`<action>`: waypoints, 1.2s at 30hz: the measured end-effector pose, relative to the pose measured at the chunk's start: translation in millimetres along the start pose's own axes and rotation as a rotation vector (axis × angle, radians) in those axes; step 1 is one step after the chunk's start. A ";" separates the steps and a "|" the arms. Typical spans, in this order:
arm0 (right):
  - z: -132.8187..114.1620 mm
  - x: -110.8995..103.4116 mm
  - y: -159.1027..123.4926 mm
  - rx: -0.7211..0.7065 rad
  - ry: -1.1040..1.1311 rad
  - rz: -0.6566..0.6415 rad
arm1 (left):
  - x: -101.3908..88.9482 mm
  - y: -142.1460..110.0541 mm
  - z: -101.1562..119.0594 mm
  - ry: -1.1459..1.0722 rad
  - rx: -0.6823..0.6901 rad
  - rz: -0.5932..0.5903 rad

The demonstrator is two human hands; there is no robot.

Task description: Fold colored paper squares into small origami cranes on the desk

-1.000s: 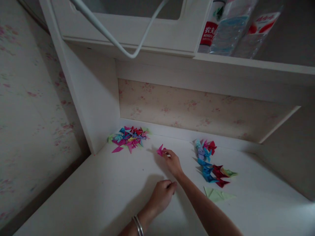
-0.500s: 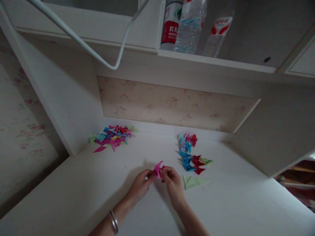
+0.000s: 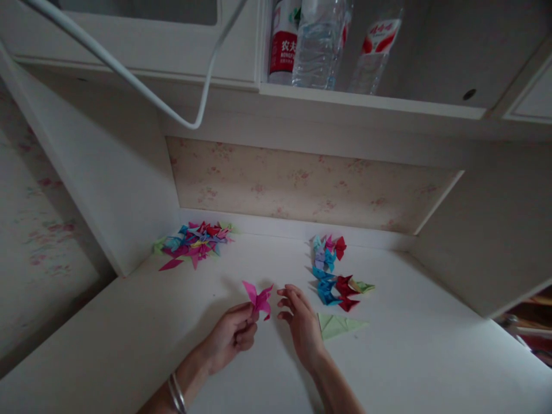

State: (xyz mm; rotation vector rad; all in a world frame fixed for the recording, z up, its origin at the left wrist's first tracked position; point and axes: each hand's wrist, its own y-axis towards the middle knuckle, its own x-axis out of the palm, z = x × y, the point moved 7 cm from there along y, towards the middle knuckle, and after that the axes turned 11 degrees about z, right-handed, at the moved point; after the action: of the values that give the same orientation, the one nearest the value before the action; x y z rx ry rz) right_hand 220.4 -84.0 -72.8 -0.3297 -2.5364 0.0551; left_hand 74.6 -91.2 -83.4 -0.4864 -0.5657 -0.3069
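A pink origami crane point(image 3: 260, 300) with spread wings is pinched between the thumb and fingers of my left hand point(image 3: 230, 333), above the white desk point(image 3: 259, 379). To its right, my right hand point(image 3: 301, 322) holds nothing; its fingers are apart and slightly curled, a short gap from the crane. Beside the right hand lies a flat, folded light-green paper point(image 3: 340, 326). Beyond it sit blue folded papers point(image 3: 328, 290) and dark-red folded papers point(image 3: 346, 290), with a smaller coloured cluster point(image 3: 328, 252) farther back.
A heap of many-coloured folded paper point(image 3: 196, 241) lies at the back left, against the side panel. Overhead, a shelf holds plastic bottles point(image 3: 319, 46). A white bent tube point(image 3: 142, 86) hangs across the upper left. Side panels bound the desk left and right.
My right hand has let go of the pink crane and moved slightly apart. My left hand has shifted left with the crane, whose wings now show more fully. The view has shifted slightly.
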 end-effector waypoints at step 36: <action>2.5 35.2 -25.7 -0.191 -0.469 -0.306 | -3.2 0.0 -14.4 -0.024 -0.243 0.109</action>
State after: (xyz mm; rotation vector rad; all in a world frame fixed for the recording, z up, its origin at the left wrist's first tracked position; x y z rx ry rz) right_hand 185.0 -100.2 -52.9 0.0083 -3.0365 -0.2576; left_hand 78.3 -98.2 -95.9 -0.7541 -0.5251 -0.2678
